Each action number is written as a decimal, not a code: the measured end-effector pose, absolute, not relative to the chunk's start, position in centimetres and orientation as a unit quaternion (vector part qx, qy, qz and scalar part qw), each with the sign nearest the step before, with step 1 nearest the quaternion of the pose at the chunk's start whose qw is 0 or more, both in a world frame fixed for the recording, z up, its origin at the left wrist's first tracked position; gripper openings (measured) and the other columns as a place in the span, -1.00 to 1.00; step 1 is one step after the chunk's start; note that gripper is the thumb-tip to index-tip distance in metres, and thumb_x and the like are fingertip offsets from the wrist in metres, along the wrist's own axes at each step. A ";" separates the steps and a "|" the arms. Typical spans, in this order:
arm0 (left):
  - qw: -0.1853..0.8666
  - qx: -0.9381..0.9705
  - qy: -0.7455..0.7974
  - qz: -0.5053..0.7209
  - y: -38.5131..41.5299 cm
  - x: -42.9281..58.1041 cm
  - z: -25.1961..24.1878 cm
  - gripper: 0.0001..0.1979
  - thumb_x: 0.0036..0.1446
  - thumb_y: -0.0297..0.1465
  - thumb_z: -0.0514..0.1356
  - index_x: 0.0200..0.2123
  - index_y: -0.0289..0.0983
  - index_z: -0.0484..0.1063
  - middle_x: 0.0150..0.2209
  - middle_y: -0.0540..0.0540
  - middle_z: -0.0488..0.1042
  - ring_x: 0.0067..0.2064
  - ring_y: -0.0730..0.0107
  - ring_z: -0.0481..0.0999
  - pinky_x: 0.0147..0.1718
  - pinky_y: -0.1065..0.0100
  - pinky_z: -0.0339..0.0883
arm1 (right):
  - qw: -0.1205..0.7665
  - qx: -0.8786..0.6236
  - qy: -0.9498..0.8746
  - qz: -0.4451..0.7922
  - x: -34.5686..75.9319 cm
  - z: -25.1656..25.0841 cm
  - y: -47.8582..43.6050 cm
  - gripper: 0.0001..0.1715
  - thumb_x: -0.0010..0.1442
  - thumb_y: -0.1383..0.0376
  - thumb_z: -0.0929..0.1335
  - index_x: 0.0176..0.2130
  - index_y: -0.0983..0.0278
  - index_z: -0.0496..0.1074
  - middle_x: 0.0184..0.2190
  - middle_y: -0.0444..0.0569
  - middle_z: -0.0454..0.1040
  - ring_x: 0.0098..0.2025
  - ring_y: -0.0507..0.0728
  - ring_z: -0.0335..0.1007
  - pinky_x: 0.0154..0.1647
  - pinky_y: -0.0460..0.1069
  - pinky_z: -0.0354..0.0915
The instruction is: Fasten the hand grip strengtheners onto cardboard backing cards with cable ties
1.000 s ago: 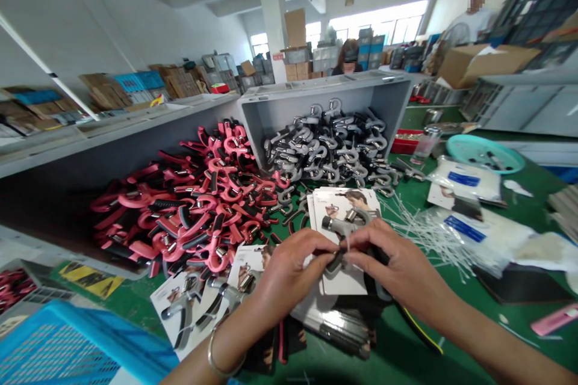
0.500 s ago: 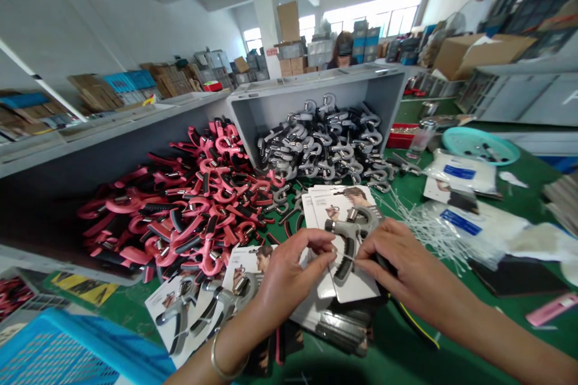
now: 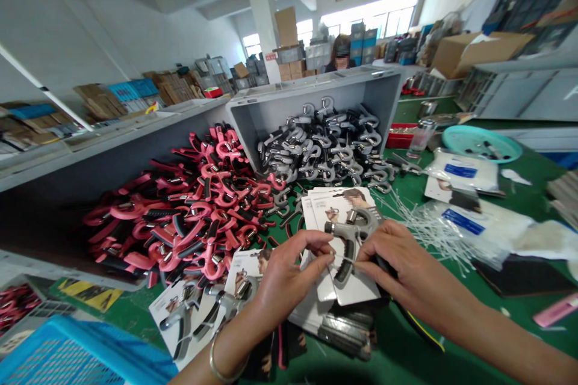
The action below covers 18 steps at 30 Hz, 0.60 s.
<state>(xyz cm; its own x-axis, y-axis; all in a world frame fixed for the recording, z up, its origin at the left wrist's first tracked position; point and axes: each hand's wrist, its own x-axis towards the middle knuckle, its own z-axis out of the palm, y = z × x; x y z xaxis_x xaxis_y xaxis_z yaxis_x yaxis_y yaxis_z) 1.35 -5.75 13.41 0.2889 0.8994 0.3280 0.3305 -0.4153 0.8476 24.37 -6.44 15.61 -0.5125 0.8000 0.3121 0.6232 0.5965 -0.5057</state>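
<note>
A grey hand grip strengthener [image 3: 347, 252] with black padding lies on a printed card [image 3: 361, 293], atop a small stack of such cards. Across one of its handles runs a thin white zip tie [image 3: 347, 260]. My left hand [image 3: 295, 271] pinches one end of the tie between thumb and forefinger. From the other side, my right hand [image 3: 395, 258] pinches the tie's other end, its curled fingers partly covering the card. Two grey hand grips [image 3: 183, 319] on their own cards lie to the left of my left forearm.
Red hand grips [image 3: 203, 210] spill from a tipped grey crate [image 3: 58, 156]; grey ones [image 3: 320, 144] spill from another. At right lie loose zip ties [image 3: 445, 237], plastic bags [image 3: 465, 171] and a turquoise tray [image 3: 501, 138]. A blue basket [image 3: 81, 349] stands front left; a person sits beyond the crates.
The view has shifted slightly. Both hands keep almost the same pinch on the zip tie, and the hand grip stays in place on its card.
</note>
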 end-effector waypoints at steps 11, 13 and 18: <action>0.253 0.830 0.361 0.341 -5.6 1.2 15.1 -0.73 0.23 -0.44 0.23 0.00 -0.19 0.41 -0.21 -0.01 0.55 -0.17 0.42 0.54 -0.12 0.36 0.39 | 0.294 -0.390 -0.853 0.183 23.6 16.1 -6.1 -0.91 0.31 0.30 0.34 -0.29 0.22 0.37 -0.32 -0.07 0.45 -0.16 0.18 0.28 -0.09 0.10 0.21; 0.272 0.837 0.344 0.328 -5.4 1.0 15.6 -0.73 0.24 -0.44 0.22 0.02 -0.18 0.41 -0.21 0.00 0.56 -0.19 0.45 0.55 -0.16 0.40 0.40 | 0.296 -0.395 -0.848 0.190 23.6 16.1 -5.9 -0.91 0.30 0.29 0.36 -0.29 0.22 0.38 -0.32 -0.07 0.45 -0.16 0.18 0.29 -0.08 0.10 0.22; 0.211 0.852 0.365 0.310 -5.1 1.0 17.0 -0.77 0.25 -0.46 0.19 -0.02 -0.23 0.42 -0.24 -0.04 0.56 -0.19 0.36 0.55 -0.15 0.31 0.42 | 0.286 -0.409 -0.844 0.198 23.5 16.0 -5.6 -0.91 0.28 0.31 0.38 -0.30 0.23 0.37 -0.32 -0.09 0.44 -0.16 0.17 0.29 -0.09 0.09 0.21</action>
